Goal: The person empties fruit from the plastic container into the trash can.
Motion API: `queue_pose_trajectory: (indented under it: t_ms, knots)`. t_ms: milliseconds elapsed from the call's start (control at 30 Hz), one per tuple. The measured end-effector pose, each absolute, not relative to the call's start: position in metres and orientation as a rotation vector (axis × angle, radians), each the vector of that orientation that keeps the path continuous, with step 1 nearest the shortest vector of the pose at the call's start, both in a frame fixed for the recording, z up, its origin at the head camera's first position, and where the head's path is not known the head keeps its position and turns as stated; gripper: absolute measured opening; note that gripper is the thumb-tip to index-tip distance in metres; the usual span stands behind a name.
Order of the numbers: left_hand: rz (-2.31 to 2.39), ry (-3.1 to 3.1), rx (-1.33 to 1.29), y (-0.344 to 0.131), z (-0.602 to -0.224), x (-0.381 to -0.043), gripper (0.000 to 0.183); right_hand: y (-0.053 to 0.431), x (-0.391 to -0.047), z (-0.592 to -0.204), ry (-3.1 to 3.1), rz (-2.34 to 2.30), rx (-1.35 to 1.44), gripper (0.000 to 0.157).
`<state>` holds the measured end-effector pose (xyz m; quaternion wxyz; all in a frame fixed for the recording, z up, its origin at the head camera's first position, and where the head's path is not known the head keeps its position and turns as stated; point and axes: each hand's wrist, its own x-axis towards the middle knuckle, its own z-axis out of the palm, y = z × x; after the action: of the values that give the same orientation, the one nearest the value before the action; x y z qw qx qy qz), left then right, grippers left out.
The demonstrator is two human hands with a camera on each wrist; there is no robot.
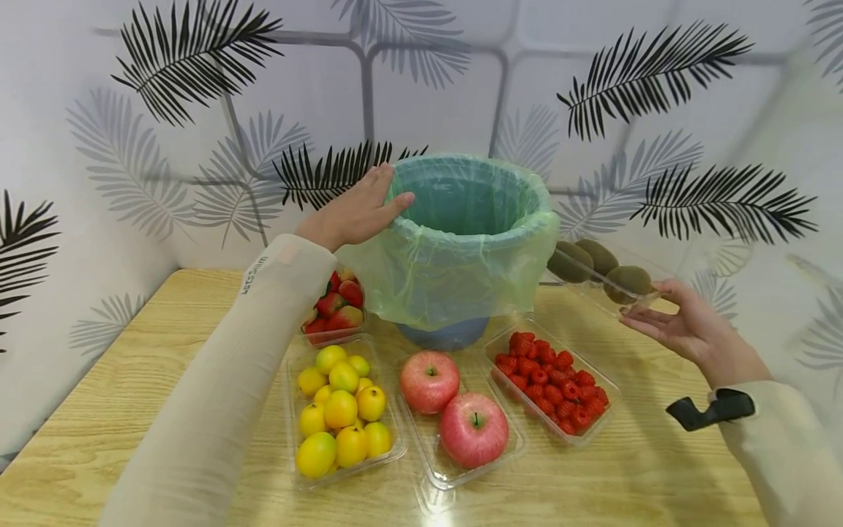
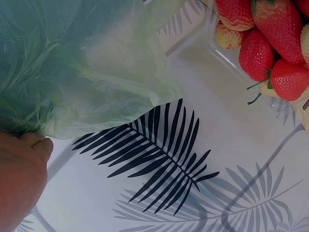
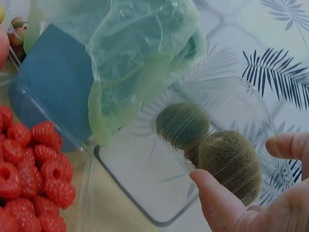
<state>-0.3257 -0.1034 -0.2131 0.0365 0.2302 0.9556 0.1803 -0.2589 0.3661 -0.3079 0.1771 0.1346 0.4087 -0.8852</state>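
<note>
A blue bin [image 1: 454, 333] stands on the table, lined with a translucent green plastic bag [image 1: 474, 271] folded over its rim. My left hand [image 1: 358, 208] rests on the left side of the lined rim, thumb apart from the other fingers; the left wrist view shows those fingers [image 2: 36, 145] touching the bag. To the bin's right, my right hand [image 1: 691, 326] holds a tilted clear plastic tray [image 3: 236, 87] by its edge, raised above the table. Three brown kiwis [image 1: 628, 282] lie in it, near the bin's side. Two kiwis [image 3: 229, 162] show clearly in the right wrist view.
Before the bin stand clear trays of yellow-green round fruits [image 1: 340, 408], two red apples [image 1: 474, 430] and raspberries [image 1: 549, 380]. Strawberries [image 1: 339, 307] sit in another tray, partly behind my left sleeve. A leaf-patterned wall covering [image 1: 435, 102] rises behind the wooden table [image 1: 197, 322].
</note>
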Motion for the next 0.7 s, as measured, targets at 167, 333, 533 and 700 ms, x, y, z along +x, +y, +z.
queue_pose_trajectory:
  t_ms: [167, 333, 533, 700]
  knots:
    - [0.554, 2.933, 0.706, -0.103, -0.214, -0.327, 0.077, 0.361, -0.257, -0.291, 1.179, -2.561, 0.372, 0.025]
    - [0.57, 2.929, 0.709, -0.104, -0.215, -0.327, 0.076, 0.358, -0.258, -0.275, 1.134, -2.627, 0.347, 0.04]
    - [0.539, 2.932, 0.707, -0.104, -0.214, -0.327, 0.077, 0.352, -0.26, -0.257, 1.164, -2.639, 0.349, 0.06]
    - [0.486, 2.936, 0.708, -0.103, -0.21, -0.327, 0.078, 0.345, -0.262, -0.241, 1.223, -2.646, 0.322, 0.067]
